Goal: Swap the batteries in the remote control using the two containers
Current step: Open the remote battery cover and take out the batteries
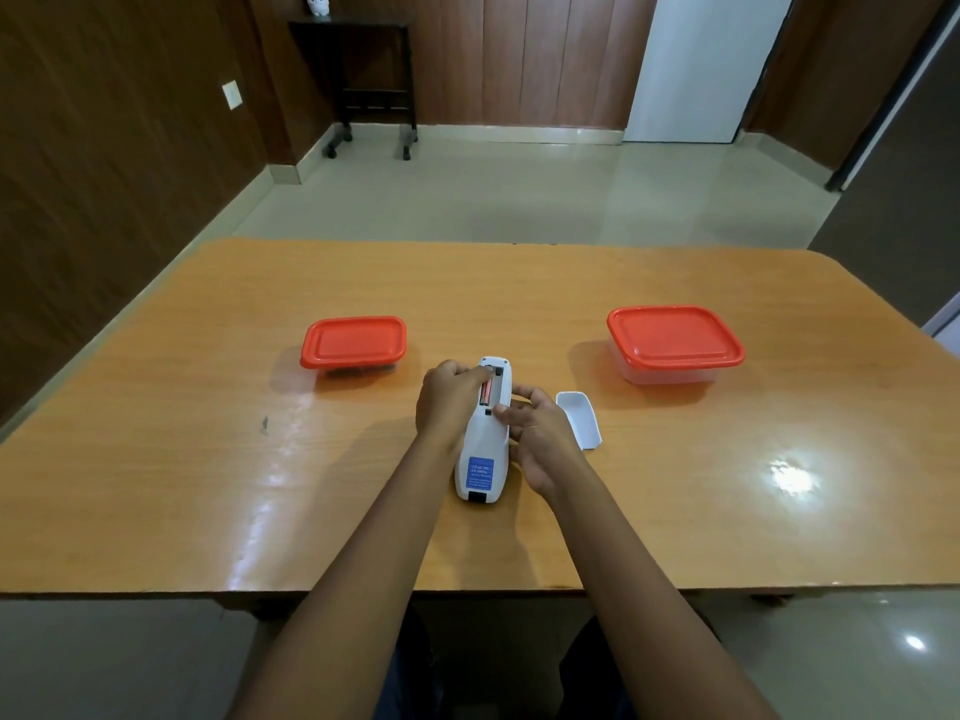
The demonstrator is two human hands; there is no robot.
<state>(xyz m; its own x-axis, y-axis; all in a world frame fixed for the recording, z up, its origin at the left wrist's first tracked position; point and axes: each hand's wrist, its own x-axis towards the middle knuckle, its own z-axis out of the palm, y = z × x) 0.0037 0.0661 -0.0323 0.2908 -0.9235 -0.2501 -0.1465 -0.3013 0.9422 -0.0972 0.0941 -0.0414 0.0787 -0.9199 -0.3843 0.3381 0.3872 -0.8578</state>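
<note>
At the near centre of the wooden table [208, 459], the white remote control [482, 449] lies face down, battery bay uncovered, 1 orange battery [486, 391] visible inside. The left hand [448, 402] curls over the bay, fingertips pinching at the battery. The right hand [540, 439] braces the remote's side, fingers loosely bent. The detached cover [579, 419] lies just right. 2 red-lidded containers [353, 343] [674, 337] stand closed, well apart.

Two containers [353, 343] [675, 337] — one remote [483, 439]
</note>
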